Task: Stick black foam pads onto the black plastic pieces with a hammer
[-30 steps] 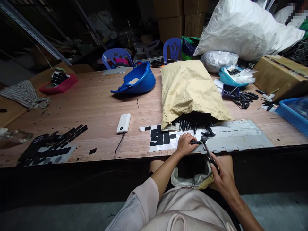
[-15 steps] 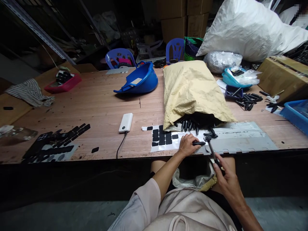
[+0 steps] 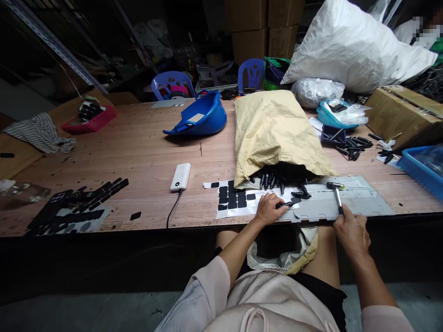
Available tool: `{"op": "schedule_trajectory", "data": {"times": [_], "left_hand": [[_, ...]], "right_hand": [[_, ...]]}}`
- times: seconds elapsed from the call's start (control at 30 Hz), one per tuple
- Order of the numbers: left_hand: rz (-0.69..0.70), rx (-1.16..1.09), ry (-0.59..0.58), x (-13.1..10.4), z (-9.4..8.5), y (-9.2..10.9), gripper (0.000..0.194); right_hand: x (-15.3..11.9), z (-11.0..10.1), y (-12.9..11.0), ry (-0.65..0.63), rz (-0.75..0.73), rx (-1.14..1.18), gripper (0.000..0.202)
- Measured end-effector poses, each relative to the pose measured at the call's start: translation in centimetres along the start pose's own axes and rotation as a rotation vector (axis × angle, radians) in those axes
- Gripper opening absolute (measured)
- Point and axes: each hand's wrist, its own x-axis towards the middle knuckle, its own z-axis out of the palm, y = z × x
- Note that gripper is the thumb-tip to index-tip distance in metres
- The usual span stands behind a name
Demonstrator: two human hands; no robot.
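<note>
My left hand [image 3: 269,209] grips a short black pen-like piece [image 3: 284,204] over the white sheet at the table's front edge. To the right, my right hand [image 3: 352,232] is closed round the handle of a small hammer [image 3: 338,199], whose head lies over the grey board [image 3: 367,200]. Black stickers [image 3: 232,196] sit in rows on the white sheet left of my left hand. Behind my hands, a yellow sack [image 3: 277,129] lies with its mouth towards me, and several black pieces [image 3: 272,179] spill out. A few more black pieces [image 3: 301,194] rest just in front of it.
A white power bank [image 3: 181,176] with a cable lies left of the stickers. Behind it is a blue scoop [image 3: 207,115]. Black parts [image 3: 355,146], a teal basin [image 3: 337,115], a cardboard box [image 3: 404,113] and a blue tray [image 3: 424,166] stand on the right. An open bag [image 3: 301,260] hangs below the edge.
My right hand has moved right with the hammer, whose head has gone from beside the black piece to over the grey board. My left hand has barely moved.
</note>
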Motion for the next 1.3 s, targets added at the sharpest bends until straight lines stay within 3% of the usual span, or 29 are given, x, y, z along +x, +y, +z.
{"op": "schedule_trajectory", "data": {"times": [0.13,0.27,0.37,0.47,0.57,0.67,0.77,0.9,1.0,1.17,1.3], "left_hand": [[0.114,0.029,0.01,-2.2,-0.4,0.8,0.014],[0.357,0.065,-0.117,-7.5,1.1,0.8,0.019],[0.241,0.133,-0.22,-10.9,3.2,0.0,0.015],[0.047,0.166,-0.26,-12.2,4.2,-0.4,0.027],[0.141,0.089,-0.26,-10.9,3.5,0.8,0.028],[0.264,0.035,-0.138,-6.9,2.4,3.2,0.02],[0.174,0.079,0.026,-1.4,1.9,5.5,0.022],[0.045,0.182,0.013,4.0,2.4,6.5,0.029],[0.035,0.221,-0.01,4.8,2.7,5.9,0.021],[0.092,0.238,-0.036,3.1,2.3,4.3,0.007],[0.086,0.223,-0.015,3.1,2.5,4.7,0.024]], "right_hand": [[-1.0,-0.2,-0.2,-0.047,0.023,0.005,0.065],[-0.7,0.0,0.4,-0.095,-0.042,0.007,0.067],[-0.5,0.1,0.5,-0.114,-0.05,-0.012,0.068],[-0.6,0.0,0.3,-0.127,-0.054,-0.025,0.068],[-0.8,0.0,0.2,-0.124,-0.064,-0.03,0.068],[-0.9,0.1,0.2,-0.121,-0.058,-0.027,0.068],[-0.9,0.1,0.2,-0.123,-0.056,-0.022,0.067],[-0.8,0.1,0.2,-0.139,-0.059,-0.027,0.067],[-0.8,0.0,0.2,-0.126,-0.061,-0.026,0.066],[-0.9,-0.2,0.1,-0.144,-0.062,-0.032,0.068],[-1.0,-0.4,-0.1,-0.138,-0.055,-0.026,0.067]]}}
